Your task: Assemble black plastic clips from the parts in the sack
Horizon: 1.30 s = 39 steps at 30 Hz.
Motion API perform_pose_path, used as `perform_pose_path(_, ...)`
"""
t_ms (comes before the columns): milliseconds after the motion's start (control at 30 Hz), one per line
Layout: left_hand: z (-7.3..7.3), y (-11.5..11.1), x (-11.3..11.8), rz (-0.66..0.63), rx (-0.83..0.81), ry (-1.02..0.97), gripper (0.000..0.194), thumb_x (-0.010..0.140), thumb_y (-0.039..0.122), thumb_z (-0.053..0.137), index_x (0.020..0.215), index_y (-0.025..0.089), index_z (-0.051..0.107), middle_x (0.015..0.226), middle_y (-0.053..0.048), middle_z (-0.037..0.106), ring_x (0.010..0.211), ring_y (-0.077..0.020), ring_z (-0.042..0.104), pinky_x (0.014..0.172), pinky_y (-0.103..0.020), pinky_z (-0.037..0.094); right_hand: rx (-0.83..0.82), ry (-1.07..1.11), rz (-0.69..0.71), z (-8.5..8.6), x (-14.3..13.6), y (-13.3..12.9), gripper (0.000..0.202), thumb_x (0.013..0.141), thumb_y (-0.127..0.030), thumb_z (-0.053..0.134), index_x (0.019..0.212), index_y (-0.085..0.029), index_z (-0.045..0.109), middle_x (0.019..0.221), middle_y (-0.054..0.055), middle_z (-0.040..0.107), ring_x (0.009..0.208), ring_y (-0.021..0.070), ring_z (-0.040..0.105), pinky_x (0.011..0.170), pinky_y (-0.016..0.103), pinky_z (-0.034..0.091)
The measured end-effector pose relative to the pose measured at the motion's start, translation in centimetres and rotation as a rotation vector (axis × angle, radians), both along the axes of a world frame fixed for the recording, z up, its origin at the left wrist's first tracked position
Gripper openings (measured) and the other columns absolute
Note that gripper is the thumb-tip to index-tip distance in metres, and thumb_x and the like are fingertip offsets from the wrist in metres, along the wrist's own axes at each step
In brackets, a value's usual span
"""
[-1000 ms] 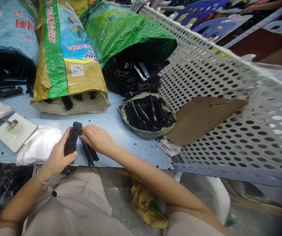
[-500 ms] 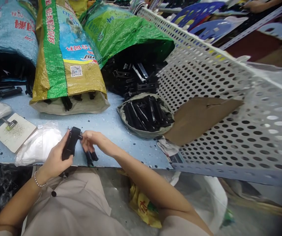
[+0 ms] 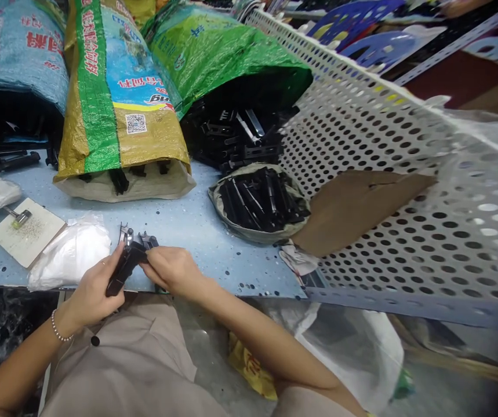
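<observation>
My left hand (image 3: 94, 292) is wrapped round a long black plastic part (image 3: 122, 273) just above the front of the table. A shiny, prong-like end of it points away from me. Close against its right side is another black piece (image 3: 148, 240) with a notched end, pinched in my right hand (image 3: 174, 269). Whether the two pieces are joined I cannot tell. The curled fingers of my right hand hide most of that second piece. Left of my hands lies a white plastic bag bundle (image 3: 72, 249).
Woven sacks stand behind, one gold and green (image 3: 144, 145), one green (image 3: 240, 52), one blue (image 3: 18, 52), with black parts spilling out. A round cloth-rimmed container (image 3: 260, 231) holds similar parts. A perforated white panel (image 3: 362, 127) borders the right. A small board (image 3: 29, 240) lies left.
My right hand has closed in on the part, its dark-tipped fingers now tucked away. The left hand has tilted the part, and a notched black piece now shows beside it.
</observation>
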<state>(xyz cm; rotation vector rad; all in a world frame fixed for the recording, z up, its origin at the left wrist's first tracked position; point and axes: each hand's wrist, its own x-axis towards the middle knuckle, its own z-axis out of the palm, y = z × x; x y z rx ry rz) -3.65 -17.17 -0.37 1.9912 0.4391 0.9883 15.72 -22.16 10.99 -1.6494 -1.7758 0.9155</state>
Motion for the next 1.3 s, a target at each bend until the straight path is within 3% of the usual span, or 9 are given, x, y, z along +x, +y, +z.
perform_pose_path(133,0.1,-0.2,-0.2,0.023,0.0,-0.005,0.091,0.081,0.009,0.051,0.16,0.026,0.009,0.126,-0.012,0.058,0.102,-0.0213,0.06,0.088,-0.033,0.051,-0.206,0.161,0.073,-0.4,0.7,0.3,0.052,0.091,-0.066,0.046,0.081,-0.015,0.055,0.069,0.005,0.058,0.056,0.0123,0.05,0.051,0.022,0.039)
perform_pose_path(267,-0.2,-0.4,0.1,0.026,0.037,-0.042,0.094,0.077,0.008,0.052,0.159,0.026,0.01,0.122,-0.011,0.059,0.101,-0.0219,0.06,0.088,-0.034,0.052,-0.593,0.685,0.053,-2.2,0.4,-0.2,0.055,0.094,-0.07,0.033,0.08,-0.019,0.046,0.045,-0.006,0.039,0.034,0.0087,0.025,0.037,0.021,0.024)
perform_pose_path(533,0.0,-0.4,-0.4,-0.007,-0.03,0.019,0.096,0.074,0.007,0.053,0.159,0.029,0.013,0.122,-0.009,0.06,0.097,-0.0205,0.061,0.086,-0.033,0.052,0.068,-0.056,-0.025,-0.9,0.6,-0.6,0.048,0.087,-0.063,0.057,0.071,-0.017,0.056,0.065,0.005,0.053,0.06,0.0138,0.047,0.054,0.023,0.038)
perform_pose_path(667,-0.1,-0.5,-0.2,0.019,-0.042,-0.025,0.096,0.074,0.006,0.053,0.159,0.029,0.013,0.116,-0.007,0.061,0.085,-0.0164,0.059,0.078,-0.029,0.051,-0.488,0.478,0.022,-1.7,0.4,-0.3,0.066,0.094,-0.074,0.026,0.081,-0.015,0.053,0.056,0.003,0.053,0.043,0.0112,0.039,0.043,0.023,0.032)
perform_pose_path(767,-0.1,-0.5,-0.3,0.011,-0.013,-0.053,0.096,0.074,0.006,0.054,0.159,0.029,0.014,0.108,-0.005,0.062,0.082,-0.0159,0.058,0.075,-0.028,0.051,-0.74,0.844,0.048,-2.4,-0.2,-0.6,0.057,0.093,-0.072,0.034,0.076,-0.019,0.042,0.042,-0.007,0.031,0.035,0.0082,0.02,0.037,0.02,0.019)
perform_pose_path(833,-0.1,-0.5,-0.6,0.004,0.005,-0.055,0.096,0.074,0.007,0.054,0.159,0.029,0.014,0.11,-0.007,0.062,0.085,-0.0169,0.059,0.077,-0.028,0.051,-0.604,0.776,0.036,-2.1,-0.6,-0.8,0.053,0.094,-0.069,0.039,0.073,-0.021,0.04,0.041,-0.01,0.025,0.035,0.0081,0.016,0.036,0.02,0.018)
perform_pose_path(1100,0.5,-0.3,-1.1,0.028,-0.076,0.053,0.093,0.077,0.008,0.054,0.158,0.032,0.015,0.132,-0.008,0.058,0.102,-0.0207,0.061,0.09,-0.032,0.05,0.073,-0.083,-0.022,-0.1,0.1,0.2,0.048,0.085,-0.061,0.061,0.067,-0.018,0.054,0.064,0.004,0.051,0.061,0.0133,0.042,0.054,0.024,0.037)
perform_pose_path(1167,0.6,-0.4,-0.8,0.046,-0.128,0.033,0.092,0.079,0.008,0.053,0.159,0.032,0.013,0.13,-0.007,0.059,0.097,-0.0183,0.062,0.087,-0.03,0.051,-0.022,0.016,-0.007,-0.5,0.2,0.7,0.054,0.089,-0.068,0.05,0.077,-0.016,0.057,0.07,0.007,0.058,0.062,0.0138,0.048,0.057,0.025,0.04)
perform_pose_path(1300,0.7,-0.5,-0.4,0.041,-0.172,-0.003,0.092,0.079,0.008,0.053,0.159,0.031,0.012,0.128,-0.006,0.06,0.09,-0.0149,0.061,0.082,-0.027,0.051,-0.583,0.596,-0.016,-1.7,-0.1,1.1,0.062,0.089,-0.075,0.039,0.084,-0.015,0.052,0.055,0.001,0.052,0.041,0.0095,0.035,0.044,0.023,0.03)
